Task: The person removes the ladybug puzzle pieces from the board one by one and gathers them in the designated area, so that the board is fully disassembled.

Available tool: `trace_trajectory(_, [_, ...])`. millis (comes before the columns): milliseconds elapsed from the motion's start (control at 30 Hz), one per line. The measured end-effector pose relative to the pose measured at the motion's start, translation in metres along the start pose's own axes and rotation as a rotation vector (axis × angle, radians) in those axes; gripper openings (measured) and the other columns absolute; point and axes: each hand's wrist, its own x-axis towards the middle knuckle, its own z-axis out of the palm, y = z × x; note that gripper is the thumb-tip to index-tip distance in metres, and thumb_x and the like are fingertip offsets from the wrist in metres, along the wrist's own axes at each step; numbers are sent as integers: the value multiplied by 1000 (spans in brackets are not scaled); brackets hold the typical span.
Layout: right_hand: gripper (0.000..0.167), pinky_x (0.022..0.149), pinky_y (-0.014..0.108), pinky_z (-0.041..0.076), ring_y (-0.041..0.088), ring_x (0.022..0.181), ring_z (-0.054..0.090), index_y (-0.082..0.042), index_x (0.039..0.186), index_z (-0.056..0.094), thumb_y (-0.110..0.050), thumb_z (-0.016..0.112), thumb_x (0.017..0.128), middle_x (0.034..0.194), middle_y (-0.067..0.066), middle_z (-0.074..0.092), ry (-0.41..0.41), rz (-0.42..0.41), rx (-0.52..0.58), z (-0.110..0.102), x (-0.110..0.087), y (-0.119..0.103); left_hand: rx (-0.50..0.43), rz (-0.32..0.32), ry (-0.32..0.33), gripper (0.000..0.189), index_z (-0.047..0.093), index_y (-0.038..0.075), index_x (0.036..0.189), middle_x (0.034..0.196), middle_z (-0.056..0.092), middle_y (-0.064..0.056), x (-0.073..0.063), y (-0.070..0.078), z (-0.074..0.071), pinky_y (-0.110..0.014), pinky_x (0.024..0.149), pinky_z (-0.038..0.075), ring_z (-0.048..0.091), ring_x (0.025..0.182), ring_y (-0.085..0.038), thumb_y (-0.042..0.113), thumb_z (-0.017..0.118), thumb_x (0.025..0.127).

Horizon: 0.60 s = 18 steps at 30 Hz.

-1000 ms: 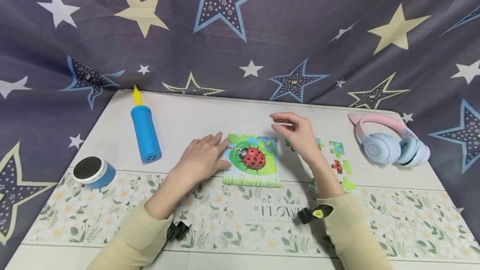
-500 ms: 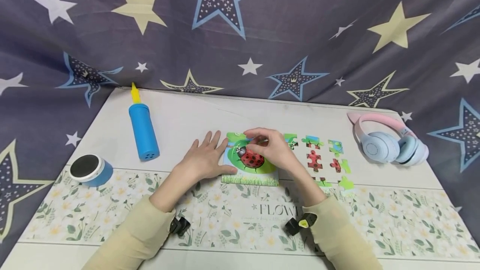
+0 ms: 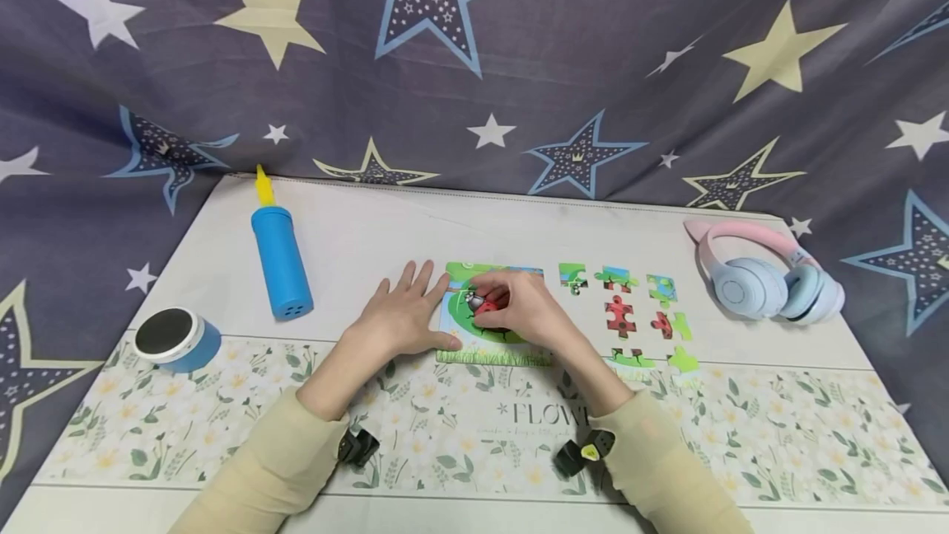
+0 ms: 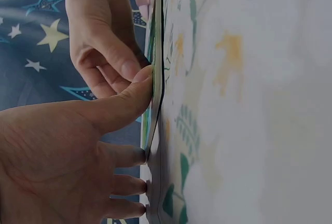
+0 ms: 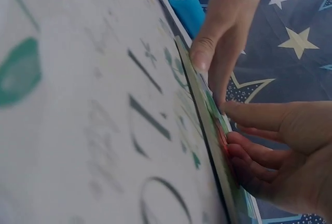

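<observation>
A flat puzzle board (image 3: 452, 340) shows a ladybug (image 3: 483, 306) on a green leaf, with grass along its bottom edge. My left hand (image 3: 400, 318) rests at the board's left side, fingers spread. Its thumb (image 4: 132, 92) lies on the board's edge, and its other fingertips touch the tabletop. My right hand (image 3: 522, 303) lies over the ladybug, its fingers and thumb bent down onto the board's surface. In the right wrist view, these fingertips (image 5: 233, 143) touch the board, with red showing beside them. Whether they pinch a piece cannot be seen.
Loose puzzle pieces lie right of the board, including a red spotted piece (image 3: 620, 317) and a green piece (image 3: 684, 359). Pink-and-blue headphones (image 3: 752, 287) lie further right. A blue hand pump (image 3: 282, 264) and a round blue-and-white speaker-like object (image 3: 178, 339) stand left. Starred cloth (image 3: 489, 89) hangs behind.
My right hand has come left and down from above the loose pieces onto the ladybug, uncovering several pieces. My left hand stays beside the board, its fingers slightly more spread.
</observation>
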Motion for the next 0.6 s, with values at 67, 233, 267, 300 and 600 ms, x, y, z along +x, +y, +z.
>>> trace_trajectory(67, [49,86,34,63,21,97,74,-5,132,70,-10,85,85,110,9,78,11,8,-11,2,0,-1,7,-3,-1,102,20,10,166,173,8,-21,0,1,-1,-67,127,17,7,161,-43,60,69,92])
trace_trajectory(233, [51,84,33,62,20,95,73,-5,132,71,-8,86,83,106,8,78,31,36,-32,8,1,-2,37,-11,-7,100,22,10,166,173,10,-22,1,2,-1,-66,127,19,10,161,-43,60,68,92])
trace_trajectory(267, [52,84,33,62,20,95,73,-5,132,71,-8,86,82,106,8,77,34,39,-35,8,1,-2,43,-12,-10,99,22,10,166,173,10,-21,0,2,-2,-66,127,20,10,161,-43,60,68,92])
trace_trajectory(300, [52,85,33,62,20,96,73,-6,132,71,-8,87,82,107,8,77,38,44,-41,9,1,-3,48,-14,-12,99,22,11,166,173,10,-21,1,2,-2,-66,127,20,11,161,-43,59,68,93])
trace_trajectory(600, [53,85,35,62,20,97,72,-7,131,72,-8,88,80,107,7,76,61,57,-71,11,-1,-8,58,-14,-20,98,21,11,166,174,9,-21,2,2,-3,-65,127,21,10,161,-43,59,67,94])
